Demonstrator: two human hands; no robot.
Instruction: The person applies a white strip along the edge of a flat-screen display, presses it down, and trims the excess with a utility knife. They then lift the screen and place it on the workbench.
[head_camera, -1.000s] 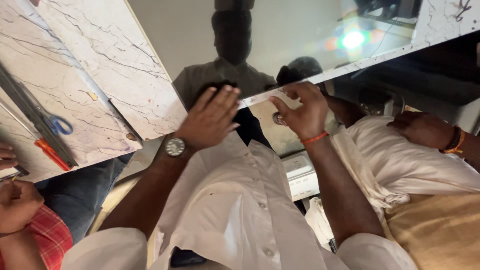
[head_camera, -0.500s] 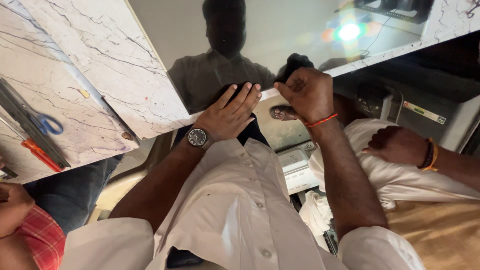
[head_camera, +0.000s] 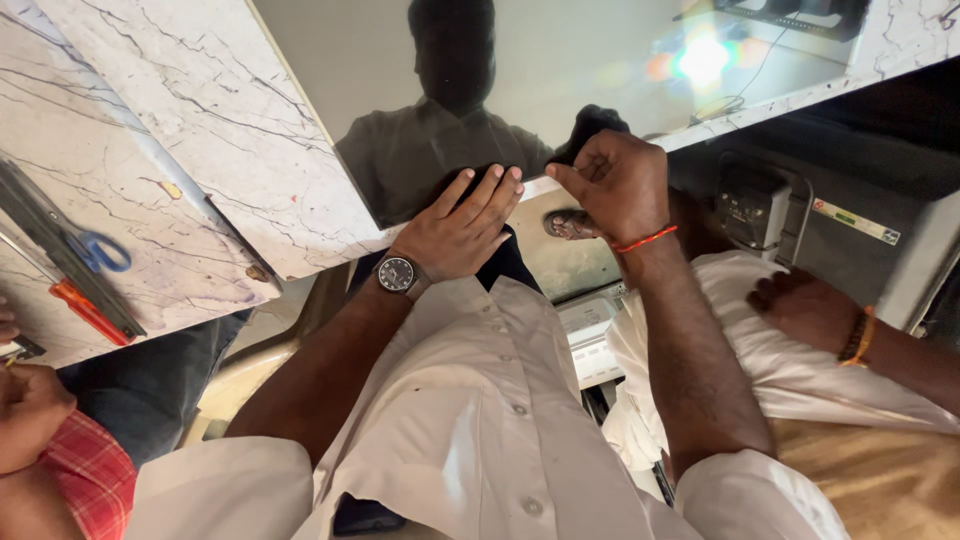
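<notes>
My left hand (head_camera: 460, 225), with a dark wristwatch (head_camera: 397, 273) on the wrist, lies flat with fingers spread on the near edge of a glossy grey panel (head_camera: 560, 60). The panel mirrors a person's dark silhouette. My right hand (head_camera: 615, 185), with a red thread round the wrist, is curled into a fist against that same edge, just right of the left hand. Nothing shows inside the fist. My white buttoned shirt (head_camera: 480, 400) fills the lower middle.
The white marble-patterned tabletop (head_camera: 200, 120) at left carries blue-handled scissors (head_camera: 100, 250), an orange-handled tool (head_camera: 85, 312) and a metal ruler (head_camera: 45, 235). Another person's hand (head_camera: 30, 410) is at lower left, and one with a bracelet (head_camera: 800, 305) is at right. A grey box (head_camera: 760, 205) stands under the panel.
My left hand has slid right along the panel's edge, closer to my right fist. The other person's hand at right has shifted down and left on the white cloth.
</notes>
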